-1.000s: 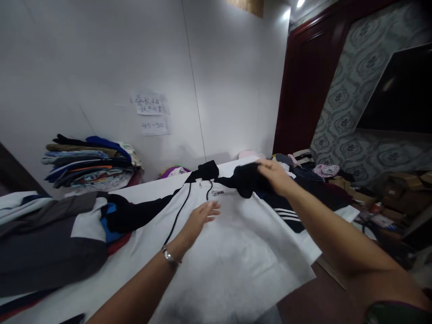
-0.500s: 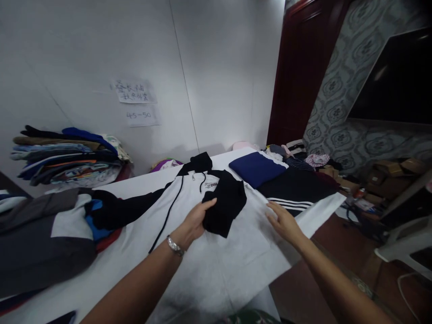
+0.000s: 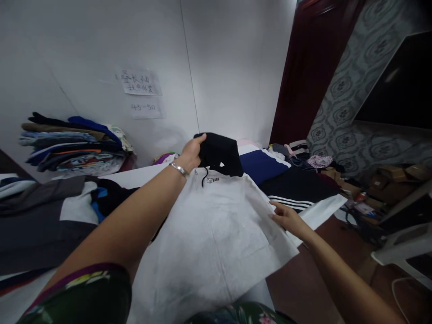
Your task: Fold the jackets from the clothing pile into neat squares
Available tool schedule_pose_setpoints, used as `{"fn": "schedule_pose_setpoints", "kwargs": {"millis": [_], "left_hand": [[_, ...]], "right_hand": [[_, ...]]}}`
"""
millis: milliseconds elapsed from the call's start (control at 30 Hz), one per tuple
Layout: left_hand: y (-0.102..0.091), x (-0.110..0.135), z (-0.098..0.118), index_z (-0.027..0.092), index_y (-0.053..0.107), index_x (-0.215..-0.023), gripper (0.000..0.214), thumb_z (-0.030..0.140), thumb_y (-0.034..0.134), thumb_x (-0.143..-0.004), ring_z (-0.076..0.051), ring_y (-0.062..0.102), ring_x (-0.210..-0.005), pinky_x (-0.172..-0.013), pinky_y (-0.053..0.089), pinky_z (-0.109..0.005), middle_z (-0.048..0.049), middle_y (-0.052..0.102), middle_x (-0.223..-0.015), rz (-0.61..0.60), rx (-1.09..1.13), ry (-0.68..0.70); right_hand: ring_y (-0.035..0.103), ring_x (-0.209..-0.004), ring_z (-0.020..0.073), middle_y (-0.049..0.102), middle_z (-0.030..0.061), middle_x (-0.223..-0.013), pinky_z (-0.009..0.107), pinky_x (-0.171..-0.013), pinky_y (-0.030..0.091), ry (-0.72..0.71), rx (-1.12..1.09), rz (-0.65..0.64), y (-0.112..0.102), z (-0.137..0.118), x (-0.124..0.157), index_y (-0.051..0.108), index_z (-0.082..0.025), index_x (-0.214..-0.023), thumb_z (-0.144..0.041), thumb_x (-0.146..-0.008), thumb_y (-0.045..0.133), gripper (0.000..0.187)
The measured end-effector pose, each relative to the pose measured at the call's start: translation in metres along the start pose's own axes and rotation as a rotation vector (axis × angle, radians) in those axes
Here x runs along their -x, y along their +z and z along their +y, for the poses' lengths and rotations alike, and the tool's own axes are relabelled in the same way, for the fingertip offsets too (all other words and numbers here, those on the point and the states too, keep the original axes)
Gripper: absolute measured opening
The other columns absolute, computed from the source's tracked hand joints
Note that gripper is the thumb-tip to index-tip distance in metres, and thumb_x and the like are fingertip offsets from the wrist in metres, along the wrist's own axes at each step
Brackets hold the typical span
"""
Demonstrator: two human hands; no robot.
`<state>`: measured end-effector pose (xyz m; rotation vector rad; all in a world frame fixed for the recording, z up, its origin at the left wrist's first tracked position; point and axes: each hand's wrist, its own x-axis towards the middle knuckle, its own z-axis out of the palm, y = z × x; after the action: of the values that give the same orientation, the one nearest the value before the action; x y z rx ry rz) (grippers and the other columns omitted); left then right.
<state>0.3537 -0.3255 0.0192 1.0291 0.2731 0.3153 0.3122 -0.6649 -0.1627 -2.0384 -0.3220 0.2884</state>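
A white hooded top [image 3: 216, 225] with black sleeves lies spread on the table. My left hand [image 3: 192, 150], with a metal watch at the wrist, is closed on the top's black sleeve [image 3: 221, 153] and holds it up near the collar. At the garment's right edge my right hand [image 3: 285, 217] rests flat on the white cloth, fingers stretched out.
A tall stack of folded clothes [image 3: 74, 146] stands against the wall at the left. Grey and dark garments [image 3: 37, 220] lie on the table's left. A folded blue piece [image 3: 259, 164] and a black striped garment [image 3: 297, 189] lie to the right. Boxes [image 3: 398, 173] clutter the floor.
My right hand carried the black sleeve across the chest and let it go. My left hand took the sleeve and lifted it toward the collar. My right hand settled on the right edge.
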Motion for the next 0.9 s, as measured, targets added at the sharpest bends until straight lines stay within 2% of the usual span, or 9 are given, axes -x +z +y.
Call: {"fn": "schedule_pose_setpoints", "kwargs": {"millis": [133, 267, 400, 500, 600, 700, 800, 833, 900], "left_hand": [[-0.016, -0.027, 0.037, 0.015, 0.064, -0.087, 0.010, 0.021, 0.062, -0.079, -0.023, 0.068, -0.090, -0.084, 0.056, -0.034, -0.0090, 0.072, -0.086, 0.019, 0.034, 0.183], [-0.047, -0.034, 0.070, 0.014, 0.063, -0.090, 0.013, 0.021, 0.061, -0.079, -0.021, 0.066, -0.094, -0.090, 0.053, -0.036, -0.0096, 0.070, -0.096, 0.048, 0.014, 0.294], [-0.086, -0.024, 0.085, 0.014, 0.061, -0.085, 0.008, 0.019, 0.057, -0.080, -0.021, 0.065, -0.094, -0.090, 0.053, -0.039, -0.0070, 0.069, -0.091, 0.165, 0.019, 0.322], [-0.117, -0.013, 0.085, 0.017, 0.060, -0.079, 0.004, 0.019, 0.057, -0.077, -0.022, 0.066, -0.088, -0.085, 0.055, -0.040, -0.0049, 0.069, -0.080, 0.291, -0.023, 0.234], [-0.145, -0.004, 0.079, 0.018, 0.058, -0.073, 0.002, 0.019, 0.057, -0.075, -0.021, 0.066, -0.081, -0.080, 0.056, -0.037, -0.0049, 0.068, -0.074, 0.354, -0.084, 0.148], [-0.166, 0.001, 0.073, 0.019, 0.057, -0.069, 0.003, 0.018, 0.057, -0.072, -0.019, 0.065, -0.073, -0.074, 0.056, -0.033, -0.0035, 0.065, -0.068, 0.374, -0.121, 0.127], [-0.179, 0.003, 0.069, 0.019, 0.058, -0.070, 0.002, 0.018, 0.058, -0.071, -0.017, 0.063, -0.065, -0.070, 0.056, -0.031, -0.0022, 0.063, -0.062, 0.383, -0.113, 0.106], [-0.181, 0.002, 0.068, 0.018, 0.059, -0.070, 0.001, 0.017, 0.058, -0.070, -0.017, 0.063, -0.064, -0.070, 0.056, -0.031, -0.0021, 0.063, -0.061, 0.378, -0.106, 0.100], [-0.184, 0.002, 0.067, 0.018, 0.059, -0.069, 0.001, 0.018, 0.059, -0.070, -0.016, 0.062, -0.061, -0.069, 0.056, -0.031, -0.0022, 0.063, -0.062, 0.358, -0.103, 0.087]], "right_hand": [[0.044, -0.053, 0.0081, 0.049, -0.0023, -0.078, 0.020, -0.042, 0.034, -0.084, -0.108, -0.177, 0.027, -0.039, 0.011, 0.047, -0.020, -0.137, -0.038, -0.075, 0.064, 0.066], [0.045, -0.060, 0.0087, 0.052, -0.0034, -0.075, 0.019, -0.050, 0.036, -0.250, -0.043, -0.353, 0.072, -0.062, 0.016, 0.049, -0.021, -0.136, -0.023, -0.076, 0.060, 0.060], [0.046, -0.062, 0.0097, 0.052, -0.0059, -0.068, 0.020, -0.056, 0.035, -0.406, 0.117, -0.479, 0.120, -0.068, 0.019, 0.060, -0.022, -0.121, -0.016, -0.074, 0.061, 0.047], [0.048, -0.063, 0.0101, 0.054, -0.0059, -0.067, 0.021, -0.057, 0.035, -0.422, 0.209, -0.568, 0.142, -0.064, 0.024, 0.066, -0.019, -0.101, -0.016, -0.074, 0.063, 0.028], [0.051, -0.061, 0.0103, 0.057, -0.0046, -0.065, 0.021, -0.058, 0.038, -0.407, 0.204, -0.616, 0.145, -0.059, 0.025, 0.068, -0.016, -0.095, -0.015, -0.077, 0.060, 0.019], [0.057, -0.066, 0.0124, 0.065, -0.0003, -0.075, 0.023, -0.063, 0.045, -0.466, 0.150, -0.559, 0.133, -0.058, 0.019, 0.067, -0.017, -0.106, -0.016, -0.084, 0.052, 0.027], [0.061, -0.099, 0.0194, 0.066, 0.0092, -0.111, 0.034, -0.086, 0.049, -0.599, 0.216, -0.336, 0.122, -0.057, 0.004, 0.062, -0.018, -0.121, -0.021, -0.090, 0.047, 0.035], [0.056, -0.113, 0.0227, 0.060, 0.0122, -0.125, 0.038, -0.095, 0.045, -0.628, 0.283, -0.285, 0.121, -0.055, -0.002, 0.058, -0.017, -0.127, -0.024, -0.090, 0.046, 0.039], [0.037, -0.135, 0.0287, 0.044, 0.0155, -0.144, 0.047, -0.109, 0.032, -0.640, 0.465, -0.284, 0.125, -0.047, -0.011, 0.050, -0.015, -0.136, -0.030, -0.090, 0.049, 0.048]]}}
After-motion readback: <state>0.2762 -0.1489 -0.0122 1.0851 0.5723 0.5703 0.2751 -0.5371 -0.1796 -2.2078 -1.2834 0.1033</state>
